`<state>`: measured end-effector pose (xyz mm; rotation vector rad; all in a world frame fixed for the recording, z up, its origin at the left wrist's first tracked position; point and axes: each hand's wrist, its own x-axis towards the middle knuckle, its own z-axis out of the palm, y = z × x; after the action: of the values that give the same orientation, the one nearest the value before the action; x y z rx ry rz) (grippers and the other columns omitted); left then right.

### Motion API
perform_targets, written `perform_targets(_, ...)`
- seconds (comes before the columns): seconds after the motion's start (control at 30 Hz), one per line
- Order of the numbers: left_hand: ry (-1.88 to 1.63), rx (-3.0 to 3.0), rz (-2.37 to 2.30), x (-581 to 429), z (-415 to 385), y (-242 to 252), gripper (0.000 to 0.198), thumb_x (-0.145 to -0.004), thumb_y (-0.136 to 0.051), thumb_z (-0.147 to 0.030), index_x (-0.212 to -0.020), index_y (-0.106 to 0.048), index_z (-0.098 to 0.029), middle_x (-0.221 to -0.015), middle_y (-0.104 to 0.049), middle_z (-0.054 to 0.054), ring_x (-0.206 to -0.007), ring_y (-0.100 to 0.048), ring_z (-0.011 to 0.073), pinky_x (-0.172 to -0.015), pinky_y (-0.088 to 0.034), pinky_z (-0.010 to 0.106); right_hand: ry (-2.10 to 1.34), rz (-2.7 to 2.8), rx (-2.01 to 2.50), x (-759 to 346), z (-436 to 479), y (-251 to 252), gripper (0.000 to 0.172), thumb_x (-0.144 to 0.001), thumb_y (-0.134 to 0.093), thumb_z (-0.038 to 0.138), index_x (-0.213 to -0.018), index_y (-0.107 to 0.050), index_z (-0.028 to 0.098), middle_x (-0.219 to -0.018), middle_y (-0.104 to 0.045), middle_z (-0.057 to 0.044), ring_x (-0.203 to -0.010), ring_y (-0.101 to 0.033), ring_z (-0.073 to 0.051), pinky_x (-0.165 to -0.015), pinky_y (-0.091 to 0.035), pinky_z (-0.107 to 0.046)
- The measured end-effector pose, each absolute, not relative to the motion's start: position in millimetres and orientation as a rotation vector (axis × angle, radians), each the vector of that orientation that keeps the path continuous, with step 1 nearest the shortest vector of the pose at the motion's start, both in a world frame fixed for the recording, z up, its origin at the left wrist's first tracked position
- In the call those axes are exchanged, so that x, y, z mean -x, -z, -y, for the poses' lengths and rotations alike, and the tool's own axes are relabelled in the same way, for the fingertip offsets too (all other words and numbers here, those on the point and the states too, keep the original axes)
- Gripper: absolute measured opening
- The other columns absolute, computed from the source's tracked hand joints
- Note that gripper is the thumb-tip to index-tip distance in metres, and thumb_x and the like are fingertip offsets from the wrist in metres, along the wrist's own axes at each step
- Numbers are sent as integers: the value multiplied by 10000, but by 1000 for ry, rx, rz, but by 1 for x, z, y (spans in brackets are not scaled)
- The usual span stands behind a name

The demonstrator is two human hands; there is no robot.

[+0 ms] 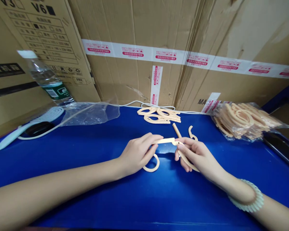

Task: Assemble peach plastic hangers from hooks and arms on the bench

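Observation:
My left hand (138, 154) pinches a straight, pale beige plastic hanger arm (167, 140) between thumb and fingers. A beige ring (158, 165) shows just below that hand; whether it joins the held piece is hidden by my fingers. My right hand (195, 154) is closed on a curved beige hanger arm (188, 160). The two pieces meet end to end near my right fingertips, where a small round hole shows. Just beyond the hands lie a short beige strip (176, 130) and a beige hook (190, 132).
Several looped beige hanger pieces (156, 119) lie at the back of the blue table (135, 205). A clear bag of beige parts (245, 120) and a dark phone-like object (281, 149) are right. Left are a water bottle (49, 80), hairbrush (31, 126) and plastic bag (91, 113). Cardboard boxes (139, 25) stand behind.

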<state>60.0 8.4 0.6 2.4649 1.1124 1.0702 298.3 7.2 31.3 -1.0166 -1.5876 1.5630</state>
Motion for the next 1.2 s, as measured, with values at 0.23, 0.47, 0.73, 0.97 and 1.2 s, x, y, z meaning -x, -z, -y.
perform_targets(0.23, -897, -3183, -1042, -60, -8, 2, 227, -1009, -424, -160, -958, -645, -150, -717, -642, 30, -545, -569, 155, -481, -286, 278, -1795, 1696, 1124, -293, 0, -28, 477, -896, -616, 615, -992, -608, 148, -627, -687, -9, -330, -507, -83, -297, -324, -162)
perform_targets(0.47, -814, -3301, -1007, -61, -2, -3, 252, -992, -412, -139, -819, -594, -157, -606, -559, 14, -457, -492, 144, -431, -175, 308, -1538, 1882, 1194, -291, 11, -35, 460, -955, -552, 587, -766, -593, 171, -545, -640, 4, -312, -471, -74, -298, -295, -169)
perform_targets(0.73, -762, -3013, -1064, -62, 0, -5, 303, -1014, -378, -188, -767, -552, -180, -575, -528, 11, -437, -434, 133, -448, -142, 291, -994, 2200, 1096, -294, 15, -32, 458, -1048, -451, 477, -706, -564, 195, -505, -563, 29, -362, -504, -83, -410, -385, -194)
perform_targets(0.97, -892, -2264, -1226, -58, -12, -6, 330, -1021, -410, -372, -846, -621, -189, -627, -603, 13, -536, -559, 153, -527, -348, 242, -688, 2154, 935, -305, 11, -51, 271, -1046, -506, 355, -975, -702, 183, -637, -663, 3, -484, -580, -111, -507, -457, -226)
perform_targets(1.2, -968, -1305, -1143, -56, -24, -13, 427, -905, -589, -545, -994, -682, -137, -509, -471, -57, -394, -403, 87, -416, -302, 199, -88, 2163, 924, -346, -48, -66, 175, -971, -628, 312, -921, -763, 212, -979, -722, -93, -915, -683, -244, -829, -562, -385)
